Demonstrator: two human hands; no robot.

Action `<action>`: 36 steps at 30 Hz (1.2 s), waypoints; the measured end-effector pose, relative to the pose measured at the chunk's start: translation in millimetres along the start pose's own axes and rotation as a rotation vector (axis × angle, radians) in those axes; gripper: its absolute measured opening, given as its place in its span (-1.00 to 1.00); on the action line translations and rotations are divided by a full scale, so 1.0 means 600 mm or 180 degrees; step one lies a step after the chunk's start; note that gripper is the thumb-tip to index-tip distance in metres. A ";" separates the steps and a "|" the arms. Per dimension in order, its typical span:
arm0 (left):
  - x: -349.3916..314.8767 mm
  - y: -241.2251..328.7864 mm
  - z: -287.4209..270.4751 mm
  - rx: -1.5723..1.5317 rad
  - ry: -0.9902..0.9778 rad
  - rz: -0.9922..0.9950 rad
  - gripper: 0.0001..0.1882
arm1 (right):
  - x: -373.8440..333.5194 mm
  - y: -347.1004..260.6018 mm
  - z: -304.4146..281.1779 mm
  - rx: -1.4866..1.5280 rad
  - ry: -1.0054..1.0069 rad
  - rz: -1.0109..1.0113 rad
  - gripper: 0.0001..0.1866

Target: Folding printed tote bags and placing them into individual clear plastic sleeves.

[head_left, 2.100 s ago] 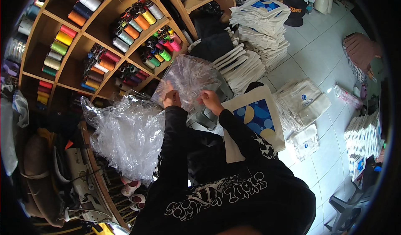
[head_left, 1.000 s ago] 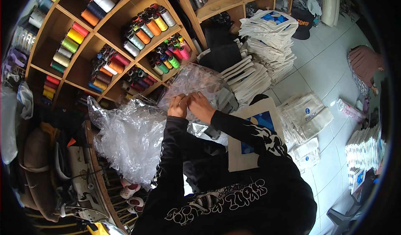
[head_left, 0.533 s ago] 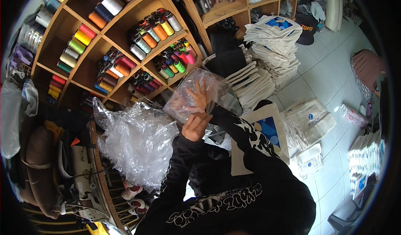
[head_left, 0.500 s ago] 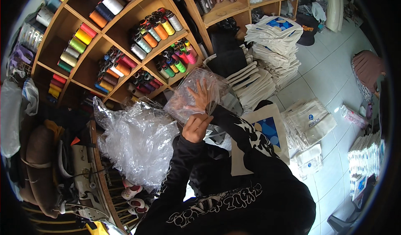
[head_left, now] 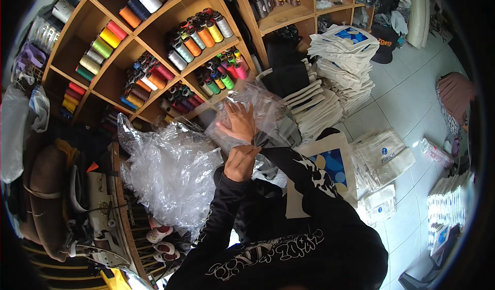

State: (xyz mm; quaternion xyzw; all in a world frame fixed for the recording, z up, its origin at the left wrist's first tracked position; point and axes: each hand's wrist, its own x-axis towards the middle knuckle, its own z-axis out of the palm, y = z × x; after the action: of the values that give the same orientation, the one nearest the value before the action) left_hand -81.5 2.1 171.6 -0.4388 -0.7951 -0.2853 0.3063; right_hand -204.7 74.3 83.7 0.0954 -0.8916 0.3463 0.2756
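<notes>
My right hand (head_left: 238, 123) is inside a clear plastic bag (head_left: 268, 104), its fingers spread apart under the film. At the bag's mouth, by the right wrist, my left hand (head_left: 241, 162) is closed, pinching the plastic edge between thumb and fingers. Left of both hands is a large crinkled heap of clear plastic bags (head_left: 170, 179). A cream tote bag (head_left: 301, 199) with a blue printed panel lies beneath my right forearm, partly covered by the sleeve.
A wooden shelf (head_left: 183, 74) with many coloured thread spools stands ahead. Tall stacks of folded cream tote bags (head_left: 340, 73) rise at far right, beside black folded cloth (head_left: 289, 78). More totes (head_left: 384, 153) lie on the tiled floor. A sewing machine (head_left: 105, 212) sits at lower left.
The right hand has turned inside the bag, its fingers now pointing further left. The film around it has shifted and billows to the right. My left hand keeps its pinch.
</notes>
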 end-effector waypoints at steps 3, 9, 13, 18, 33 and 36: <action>-0.003 0.018 0.000 -0.0066 0.0030 0.0030 -0.61 | -0.001 -0.024 -0.017 -0.0277 -0.0249 0.0151 -0.05; -0.003 0.039 -0.010 -0.0151 0.0126 0.0057 -0.58 | -0.001 -0.022 -0.021 -0.0492 -0.0299 0.0025 0.10; -0.010 0.018 -0.007 -0.0093 0.0167 -0.0081 -0.58 | -0.007 -0.012 0.001 -0.0794 -0.0209 0.0057 -0.05; -0.031 -0.031 0.021 0.0186 0.0192 -0.0773 -0.65 | -0.066 0.049 0.021 -0.0956 -0.0081 -0.0300 -0.43; -0.079 -0.123 0.088 0.0402 -0.0266 -0.0821 -0.56 | -0.329 0.013 -0.457 -0.1955 -0.0393 0.0996 -0.43; -0.071 -0.106 0.104 0.0110 -0.0318 -0.0814 -0.64 | -0.445 0.069 -0.478 -0.1136 -0.0498 0.2779 -0.32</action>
State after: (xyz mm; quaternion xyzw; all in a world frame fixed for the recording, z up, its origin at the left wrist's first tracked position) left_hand -133.4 -3.6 87.9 -0.3422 -0.8636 -0.2861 0.2349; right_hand 124.1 292.1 85.8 -0.3111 -0.9120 0.2631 0.0484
